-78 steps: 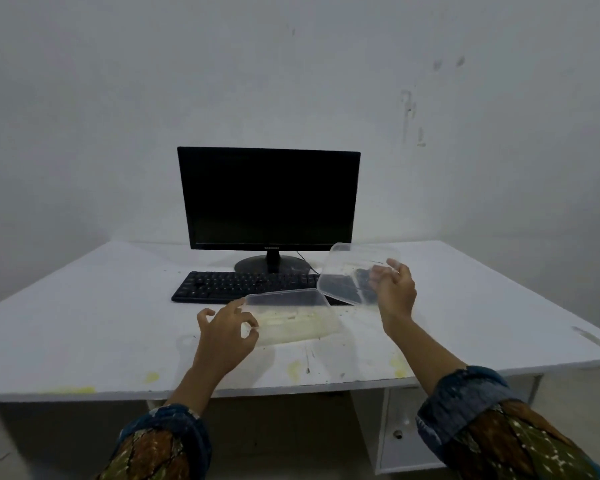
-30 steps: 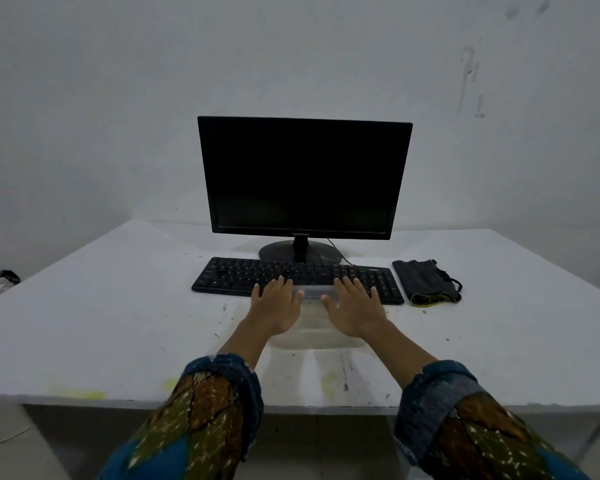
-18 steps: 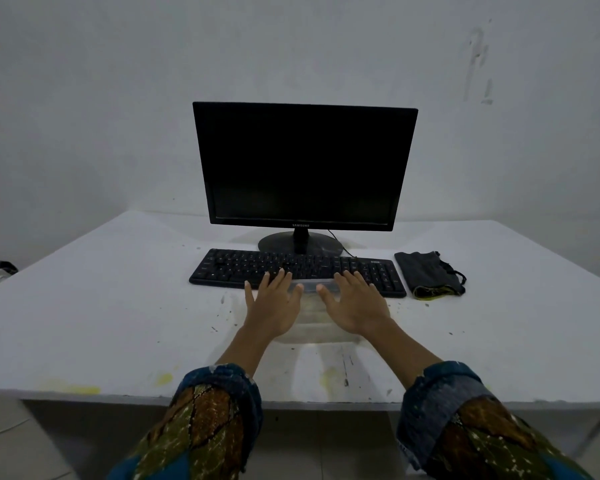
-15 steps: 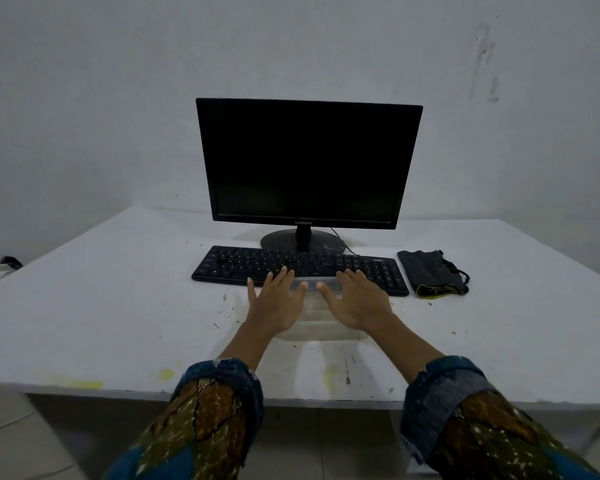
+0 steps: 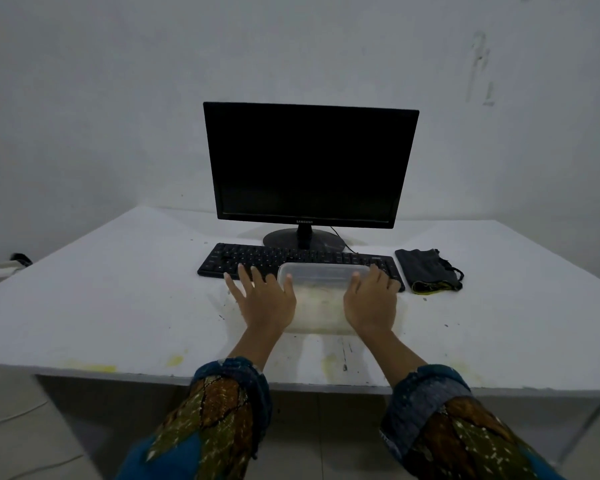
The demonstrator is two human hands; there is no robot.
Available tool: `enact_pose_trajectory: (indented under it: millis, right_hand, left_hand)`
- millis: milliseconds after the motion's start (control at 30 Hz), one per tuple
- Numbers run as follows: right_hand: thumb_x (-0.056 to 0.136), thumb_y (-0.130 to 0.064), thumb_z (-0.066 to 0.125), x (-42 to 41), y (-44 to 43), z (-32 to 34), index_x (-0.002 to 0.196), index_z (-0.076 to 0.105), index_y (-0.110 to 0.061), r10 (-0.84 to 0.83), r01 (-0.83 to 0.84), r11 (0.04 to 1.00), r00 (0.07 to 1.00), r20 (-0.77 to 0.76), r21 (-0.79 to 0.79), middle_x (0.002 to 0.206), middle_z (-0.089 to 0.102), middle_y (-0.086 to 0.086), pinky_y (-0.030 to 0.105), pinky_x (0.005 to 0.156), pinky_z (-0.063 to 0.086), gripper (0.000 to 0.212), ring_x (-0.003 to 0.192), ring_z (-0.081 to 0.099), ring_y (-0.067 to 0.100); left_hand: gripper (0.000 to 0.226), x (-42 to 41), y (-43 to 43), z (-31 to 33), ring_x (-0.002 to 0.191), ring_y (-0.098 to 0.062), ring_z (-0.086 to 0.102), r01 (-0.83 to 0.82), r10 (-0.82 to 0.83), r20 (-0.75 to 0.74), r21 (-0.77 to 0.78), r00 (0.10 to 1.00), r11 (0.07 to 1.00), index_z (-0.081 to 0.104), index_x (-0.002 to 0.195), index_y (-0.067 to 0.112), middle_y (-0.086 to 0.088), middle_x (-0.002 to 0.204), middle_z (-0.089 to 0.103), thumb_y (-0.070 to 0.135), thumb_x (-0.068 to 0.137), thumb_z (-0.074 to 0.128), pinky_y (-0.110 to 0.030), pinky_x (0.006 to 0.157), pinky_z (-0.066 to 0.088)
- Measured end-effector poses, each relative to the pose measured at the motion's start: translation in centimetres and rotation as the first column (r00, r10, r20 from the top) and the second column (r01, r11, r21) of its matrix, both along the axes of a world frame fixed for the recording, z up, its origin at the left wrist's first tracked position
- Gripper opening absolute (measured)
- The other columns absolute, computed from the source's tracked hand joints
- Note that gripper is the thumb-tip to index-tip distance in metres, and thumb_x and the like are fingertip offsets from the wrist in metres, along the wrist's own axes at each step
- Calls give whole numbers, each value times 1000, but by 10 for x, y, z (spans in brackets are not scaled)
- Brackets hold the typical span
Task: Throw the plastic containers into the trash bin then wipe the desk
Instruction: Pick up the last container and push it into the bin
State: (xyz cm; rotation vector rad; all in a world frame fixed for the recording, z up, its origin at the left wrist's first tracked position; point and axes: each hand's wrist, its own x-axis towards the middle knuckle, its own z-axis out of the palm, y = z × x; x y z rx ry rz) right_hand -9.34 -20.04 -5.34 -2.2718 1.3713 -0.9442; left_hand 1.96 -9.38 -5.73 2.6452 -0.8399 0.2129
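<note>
A clear plastic container (image 5: 321, 301) with its lid on and pale residue inside sits on the white desk (image 5: 118, 306), just in front of the keyboard. My left hand (image 5: 264, 301) lies against its left end, thumb on the lid's corner and fingers spread forward. My right hand (image 5: 371, 301) clasps its right end. The container is held between the two hands. Its far edge overlaps the keyboard in view. A dark cloth (image 5: 426, 270) with a yellow edge lies to the right of the keyboard. No trash bin is in view.
A black monitor (image 5: 310, 164) stands at the back centre with a black keyboard (image 5: 257, 259) before it. Yellow stains (image 5: 175, 360) and dark specks mark the desk near its front edge. Cables lie on the floor at left.
The lid, held above the open container 2.6 s ago, now sits on it. My hands, pressed together on top, have slid apart to the container's two ends.
</note>
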Motion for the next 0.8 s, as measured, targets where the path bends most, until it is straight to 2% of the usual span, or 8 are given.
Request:
enact_pose_trajectory:
  millis: [133, 233, 333, 400, 500, 567, 667, 800]
  right_hand:
    - [102, -24, 28, -5, 5, 4, 139, 37, -7, 25, -34, 996, 993, 116, 78, 133, 44, 16, 38, 91, 39, 42, 119, 42, 32]
    - [102, -20, 28, -8, 5, 11, 127, 48, -5, 37, -56, 994, 982, 186, 96, 123, 49, 14, 33, 78, 39, 35, 109, 52, 30]
    - [102, -16, 30, -10, 4, 20, 122, 54, -5, 43, -70, 988, 980, 192, 135, 119, 55, 15, 36, 81, 44, 33, 105, 55, 30]
    - [101, -16, 31, -7, 6, 24, 121, 56, -3, 67, -100, 982, 977, 201, 159, 118, 56, 18, 35, 81, 44, 34, 105, 55, 32]
    - [102, -17, 28, -3, 13, 28, 116, 56, 4, 88, -127, 976, 973, 214, 176, 117, 57, 21, 32, 78, 40, 37, 105, 55, 32]
    - [102, -17, 28, 1, 20, 31, 115, 55, 5, 97, -142, 972, 968, 230, 186, 117, 56, 21, 31, 77, 39, 37, 105, 55, 33]
    - [102, -18, 29, 7, 33, 33, 112, 56, 4, 112, -160, 970, 962, 249, 181, 115, 56, 20, 34, 78, 42, 36, 103, 55, 33]
    - [102, -19, 30, 18, 50, 35, 102, 56, 2, 155, -206, 965, 948, 278, 164, 107, 58, 20, 32, 69, 40, 33, 92, 57, 32]
  left_hand:
    - [61, -4, 7, 0, 147, -29, 1, 47, -47, 0, -78, 999, 996, 58, 125, 13, -8, 151, 34, 44, 100, 12, -56, 114, -12]
    - [63, -5, 15, 3, 147, -28, 3, 67, -66, 14, -153, 998, 986, 66, 113, 12, -8, 146, 43, 43, 100, 12, -55, 114, -14]
    - [63, -2, 25, 10, 147, -27, 5, 29, -30, 0, -189, 1000, 982, 71, 100, 11, -9, 136, 54, 40, 101, 14, -54, 112, -18]
    - [62, -1, 32, 16, 145, -26, 14, 0, 0, 3, -201, 1000, 980, 72, 89, 10, -7, 117, 65, 37, 102, 17, -57, 112, -15]
    - [58, 1, 41, 28, 131, -27, 35, -40, 52, 49, -221, 997, 974, 71, 86, 9, -10, 104, 65, 34, 102, 22, -57, 110, 7]
    - [58, 3, 49, 37, 112, -29, 45, -67, 94, 122, -208, 988, 976, 70, 86, 6, -17, 100, 64, 34, 102, 22, -50, 101, 21]
    - [60, 6, 64, 47, 79, -27, 51, -78, 117, 205, -190, 972, 979, 66, 77, 3, -16, 86, 67, 34, 102, 22, -41, 90, 30]
    - [59, 14, 86, 53, 84, -34, 62, -72, 107, 144, -231, 984, 970, 66, 90, -2, -19, 93, 66, 35, 102, 21, -37, 79, 47]
